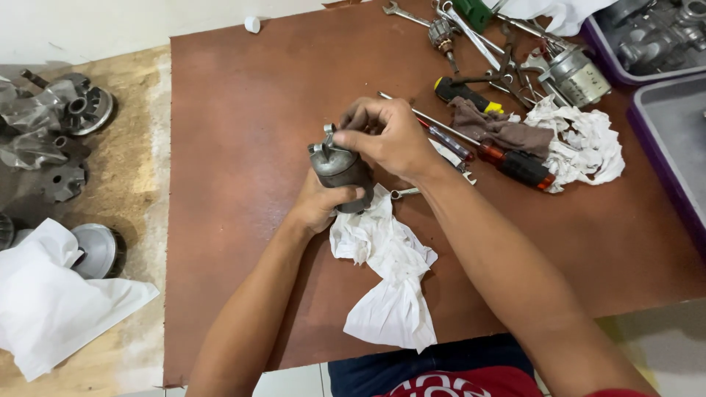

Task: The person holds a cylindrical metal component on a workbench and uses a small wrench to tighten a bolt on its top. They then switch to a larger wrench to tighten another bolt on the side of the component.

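A grey metal cylinder part (pixel 340 167) with small fittings on top is held above the brown board (pixel 243 147). My left hand (pixel 320 204) grips it from below. My right hand (pixel 388 136) rests its fingers on the part's top end, pinching a fitting there. A crumpled white cloth (pixel 386 268) lies under and in front of my hands. The part's lower end is hidden by my left fingers.
Screwdrivers (pixel 485 147), wrenches (pixel 401 11), a brown rag (pixel 496 129), a white rag (pixel 581 143) and a metal housing (pixel 581 73) lie at the back right. Purple trays (pixel 662 147) sit on the right. Grey engine parts (pixel 70 110) and white cloth (pixel 51 301) lie left.
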